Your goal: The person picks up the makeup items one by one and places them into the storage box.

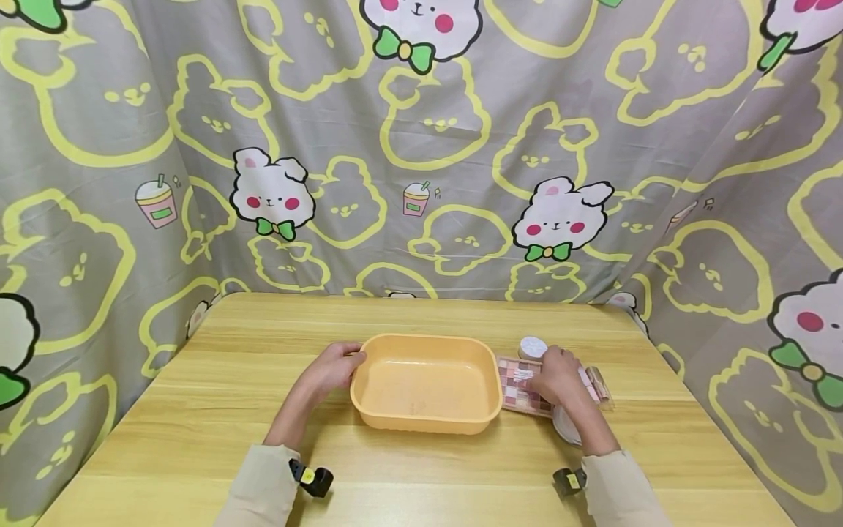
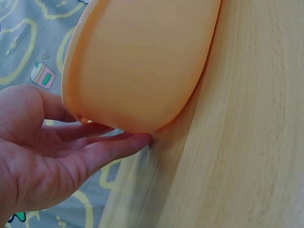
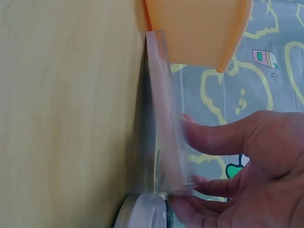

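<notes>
Across the worktop [image 1: 421,483], from the head, we see an orange tub [image 1: 428,424], inside floor showing, beside a palette [image 1: 516,386] of pinkish squares. Left wrist: our left hand [image 2: 52,152] grips the tub's end. Right wrist: our right hand [image 3: 266,175] pinches the palette, held end tipped up.

No readable text, brand or number anywhere. Yellow sticker [image 1: 308,476] on the left wrist's black device [image 1: 321,483] and another yellow one [image 1: 573,481] on the right's, both toward the tabletop's [image 1: 421,490] front edge: marks too small to make out; pale streaks on the palette [image 1: 519,399], right of the tabletop's middle, lettering or glare, can't tell. Round white lid [image 1: 532,347], nearer the back right corner, faintly marked, illegible; printed cup [image 1: 416,197] on the curtain [image 1: 454,252] bears a green label block, nothing legible.
</notes>
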`<action>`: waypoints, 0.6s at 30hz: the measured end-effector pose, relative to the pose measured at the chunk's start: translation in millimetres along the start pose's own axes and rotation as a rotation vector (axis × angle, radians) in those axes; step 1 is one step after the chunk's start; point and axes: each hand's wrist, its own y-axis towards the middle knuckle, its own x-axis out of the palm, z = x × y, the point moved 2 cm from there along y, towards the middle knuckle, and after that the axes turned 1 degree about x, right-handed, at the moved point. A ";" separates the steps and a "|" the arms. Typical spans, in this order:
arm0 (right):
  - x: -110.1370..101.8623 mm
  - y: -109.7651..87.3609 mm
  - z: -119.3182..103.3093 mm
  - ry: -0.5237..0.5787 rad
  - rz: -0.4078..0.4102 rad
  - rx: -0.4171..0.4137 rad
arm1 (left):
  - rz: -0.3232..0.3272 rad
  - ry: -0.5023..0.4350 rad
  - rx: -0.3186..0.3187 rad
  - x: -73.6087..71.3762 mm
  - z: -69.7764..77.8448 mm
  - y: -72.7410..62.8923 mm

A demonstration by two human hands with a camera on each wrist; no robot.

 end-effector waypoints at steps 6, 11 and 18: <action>-0.1 0.8 -1.0 0.077 0.050 -0.017 | 0.009 -0.002 -0.002 -0.6 -1.0 0.6; -3.3 0.5 -2.0 0.158 0.059 0.011 | 0.005 -0.003 -0.008 0.0 -1.7 0.3; -10.5 1.3 -1.8 0.185 0.070 -0.006 | 0.016 0.007 -0.006 -0.6 -1.0 0.5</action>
